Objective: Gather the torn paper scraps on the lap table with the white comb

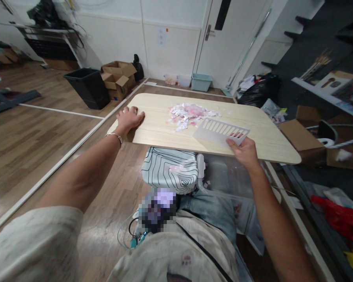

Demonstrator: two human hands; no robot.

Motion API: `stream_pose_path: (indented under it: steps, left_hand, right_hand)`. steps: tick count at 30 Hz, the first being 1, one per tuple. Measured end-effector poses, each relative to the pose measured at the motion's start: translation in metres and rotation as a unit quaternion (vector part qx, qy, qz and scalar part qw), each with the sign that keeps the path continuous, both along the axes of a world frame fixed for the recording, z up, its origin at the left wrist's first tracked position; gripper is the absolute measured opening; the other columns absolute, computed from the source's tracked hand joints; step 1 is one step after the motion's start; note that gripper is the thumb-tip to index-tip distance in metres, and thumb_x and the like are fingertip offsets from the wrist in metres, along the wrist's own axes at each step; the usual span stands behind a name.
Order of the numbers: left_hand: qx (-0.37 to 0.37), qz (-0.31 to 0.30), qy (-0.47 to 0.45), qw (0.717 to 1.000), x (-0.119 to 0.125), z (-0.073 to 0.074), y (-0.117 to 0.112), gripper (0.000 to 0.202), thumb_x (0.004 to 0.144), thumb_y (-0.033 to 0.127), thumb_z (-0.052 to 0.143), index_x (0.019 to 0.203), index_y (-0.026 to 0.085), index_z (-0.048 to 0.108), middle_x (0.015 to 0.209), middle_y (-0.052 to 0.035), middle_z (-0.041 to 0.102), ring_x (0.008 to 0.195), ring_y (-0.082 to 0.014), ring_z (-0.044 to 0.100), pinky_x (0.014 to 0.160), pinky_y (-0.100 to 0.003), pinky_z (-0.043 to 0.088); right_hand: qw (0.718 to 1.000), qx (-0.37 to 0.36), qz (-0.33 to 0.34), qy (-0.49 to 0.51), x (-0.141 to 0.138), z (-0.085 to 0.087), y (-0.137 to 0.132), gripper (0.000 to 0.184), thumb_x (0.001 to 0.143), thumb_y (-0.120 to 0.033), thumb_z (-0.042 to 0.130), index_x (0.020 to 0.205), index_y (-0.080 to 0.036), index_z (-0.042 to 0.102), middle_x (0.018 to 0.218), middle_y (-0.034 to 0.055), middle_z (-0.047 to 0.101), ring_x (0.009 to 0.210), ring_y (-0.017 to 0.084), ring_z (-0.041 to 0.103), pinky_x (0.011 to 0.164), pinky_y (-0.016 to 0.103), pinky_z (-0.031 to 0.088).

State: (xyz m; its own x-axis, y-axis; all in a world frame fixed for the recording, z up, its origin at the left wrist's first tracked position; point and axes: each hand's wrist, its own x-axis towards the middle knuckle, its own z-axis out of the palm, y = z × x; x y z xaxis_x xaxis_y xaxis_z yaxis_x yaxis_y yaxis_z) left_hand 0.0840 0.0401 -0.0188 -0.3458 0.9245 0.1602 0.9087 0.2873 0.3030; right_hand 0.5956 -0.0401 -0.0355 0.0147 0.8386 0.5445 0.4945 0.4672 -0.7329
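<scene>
A light wooden table (261,129) stands in front of me. A pile of white and pink paper scraps (190,114) lies near its middle. My right hand (243,150) is closed on the near edge of a flat white slotted plastic scraper (220,132), which rests on the table just beside the scraps. My left hand (130,119) lies flat on the table's left corner, fingers spread, holding nothing; a bracelet is on that wrist.
A clear plastic bin (223,176) and a patterned cushion (170,168) sit under the table's near edge. A black bin (88,87) and cardboard boxes (117,78) stand at the far left. More boxes (300,133) and clutter line the right side.
</scene>
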Motion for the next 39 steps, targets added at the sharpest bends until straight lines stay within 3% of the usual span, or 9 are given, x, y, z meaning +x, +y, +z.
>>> stream_pose_path:
  steps: [7, 13, 19, 30, 39]
  left_hand:
    - [0.001, 0.001, -0.004, 1.000, 0.000, -0.001, 0.000, 0.090, 0.103, 0.071, 0.040, 0.172, 0.018, 0.064, 0.176, -0.0310, 0.061, 0.161, -0.0585, 0.056, 0.133, -0.074, 0.044]
    - [-0.003, 0.004, -0.002, 1.000, 0.001, 0.001, 0.000, 0.090, 0.103, 0.071, 0.039, 0.171, 0.018, 0.064, 0.177, -0.0297, 0.060, 0.161, -0.0577, 0.056, 0.134, -0.073, 0.044]
    - [0.003, 0.005, -0.005, 1.000, 0.000, -0.001, 0.001, 0.088, 0.103, 0.070, 0.040, 0.171, 0.020, 0.065, 0.175, -0.0299, 0.063, 0.160, -0.0594, 0.056, 0.131, -0.077, 0.044]
    - [-0.002, 0.003, 0.003, 1.000, 0.000, -0.001, 0.001, 0.091, 0.103, 0.072, 0.037, 0.171, 0.019, 0.065, 0.176, -0.0303, 0.061, 0.161, -0.0573, 0.057, 0.133, -0.074, 0.043]
    - [0.001, -0.003, -0.002, 1.000, -0.001, -0.001, 0.000, 0.090, 0.103, 0.070, 0.040, 0.172, 0.018, 0.064, 0.176, -0.0310, 0.061, 0.161, -0.0583, 0.056, 0.132, -0.074, 0.045]
  right_hand:
    - [0.999, -0.010, -0.002, 0.050, 0.001, -0.004, -0.001, 0.071, 0.078, -0.090, 0.095, 0.098, -0.023, 0.084, 0.103, 0.0140, 0.089, 0.095, 0.035, 0.086, 0.092, 0.051, 0.074]
    - [1.000, -0.012, 0.008, 0.012, 0.000, -0.003, -0.002, 0.064, 0.081, -0.084, 0.095, 0.092, -0.022, 0.085, 0.099, 0.0136, 0.089, 0.098, 0.039, 0.087, 0.095, 0.053, 0.073]
    - [0.998, 0.027, 0.005, 0.050, -0.002, -0.007, -0.002, 0.066, 0.088, -0.078, 0.093, 0.121, -0.022, 0.081, 0.126, 0.0198, 0.089, 0.119, 0.040, 0.086, 0.114, 0.059, 0.068]
    - [0.999, -0.006, 0.007, 0.036, -0.003, -0.011, -0.004, 0.056, 0.085, -0.065, 0.092, 0.118, -0.024, 0.076, 0.113, 0.0162, 0.086, 0.100, 0.036, 0.084, 0.095, 0.054, 0.073]
    - [1.000, -0.003, 0.013, 0.015, -0.004, -0.008, -0.002, 0.047, 0.083, -0.059, 0.090, 0.110, -0.024, 0.074, 0.107, 0.0138, 0.083, 0.097, 0.037, 0.081, 0.098, 0.056, 0.071]
